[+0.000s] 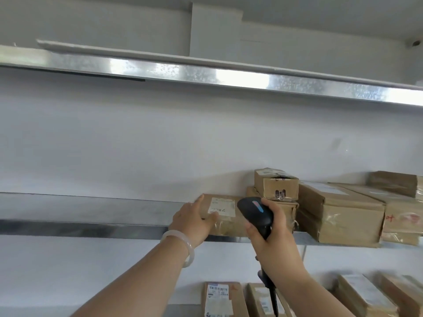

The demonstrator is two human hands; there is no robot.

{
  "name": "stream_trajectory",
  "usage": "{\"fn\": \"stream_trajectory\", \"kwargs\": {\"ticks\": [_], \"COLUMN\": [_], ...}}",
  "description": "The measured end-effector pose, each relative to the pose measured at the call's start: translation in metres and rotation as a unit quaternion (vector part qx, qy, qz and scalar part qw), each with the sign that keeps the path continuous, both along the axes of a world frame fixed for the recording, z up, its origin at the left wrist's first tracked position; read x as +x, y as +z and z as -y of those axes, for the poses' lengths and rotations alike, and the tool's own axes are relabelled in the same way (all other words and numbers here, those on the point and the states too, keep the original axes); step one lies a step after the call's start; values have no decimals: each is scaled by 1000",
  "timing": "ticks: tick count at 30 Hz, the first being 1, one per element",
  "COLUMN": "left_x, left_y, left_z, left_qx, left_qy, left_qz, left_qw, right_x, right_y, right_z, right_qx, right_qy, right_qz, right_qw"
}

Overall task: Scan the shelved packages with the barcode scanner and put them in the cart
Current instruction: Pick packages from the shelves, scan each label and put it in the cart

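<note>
Right grip (272, 234) wrapped round the black barcode scanner (255, 213), whose head sits just in front of the labelled cardboard package (229, 225). Left grip (194, 221) is wide, with straight fingers touching the package's left end. I log the package on the metal shelf (91, 225), with more boxes (338, 216) stacked just to its right. Both forearms reach upward.

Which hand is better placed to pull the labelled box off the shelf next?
Left. The left hand touches the labelled box at its left end, thumb on the front face. The right hand grips the barcode scanner, so it is probably not free to lift.
</note>
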State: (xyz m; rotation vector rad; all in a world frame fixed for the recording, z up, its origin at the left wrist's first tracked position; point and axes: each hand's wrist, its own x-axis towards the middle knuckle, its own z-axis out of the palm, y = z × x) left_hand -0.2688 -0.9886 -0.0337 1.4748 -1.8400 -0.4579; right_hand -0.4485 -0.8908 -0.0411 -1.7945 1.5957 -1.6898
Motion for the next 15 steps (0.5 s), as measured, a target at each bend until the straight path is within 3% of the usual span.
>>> {"fn": "stream_trajectory", "kwargs": {"ticks": [4,8,15], "left_x": [-4,-6,1], "left_y": [6,3,-13], "left_z": [10,14,-7], "left_qx": [27,73,-31], "left_qy": [37,13,45], "left_qz": [37,51,38], "left_qw": [998,996,998], "right_x": [-8,-14,-10], "right_y": [-2,-4,-14], "right_z": [12,21,25], "right_qx": [11,13,-3], "right_qy": [6,-1,-19], "right_qz": [1,-5,-10], "right_qw": [1000,1000,1000]}}
